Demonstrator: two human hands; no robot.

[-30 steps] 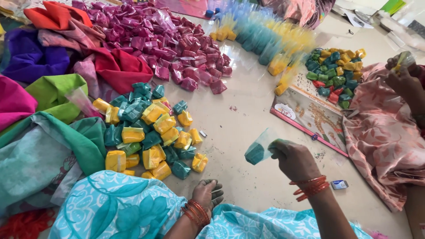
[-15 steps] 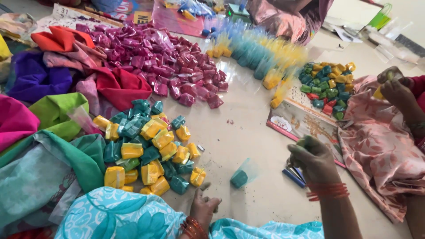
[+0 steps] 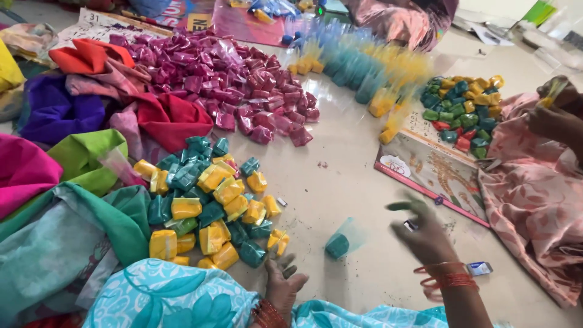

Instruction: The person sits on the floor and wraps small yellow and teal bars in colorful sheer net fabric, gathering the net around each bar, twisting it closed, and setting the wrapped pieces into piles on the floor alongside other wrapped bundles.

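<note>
A single teal packet [image 3: 337, 245] with a clear plastic tail lies on the pale floor between my hands. My right hand [image 3: 425, 234], blurred, with red bangles at the wrist, hovers to the right of it with fingers spread and nothing in them. My left hand [image 3: 284, 282] rests on the floor at the bottom middle, fingers loosely apart and empty. Its fingertips are close to the near edge of a heap of yellow and teal packets [image 3: 206, 206].
A large heap of magenta packets [image 3: 225, 79] lies at the back, with a blurred row of teal and yellow packets [image 3: 370, 73] to its right. Another person's hands [image 3: 552, 112] work beside a mixed packet pile [image 3: 464, 112] and a printed board [image 3: 437, 173]. Coloured cloths [image 3: 73, 158] fill the left.
My right hand held the teal packet up, let it go, and moved off to the right. The packet now lies on the floor. My left hand stays low near the yellow-teal heap.
</note>
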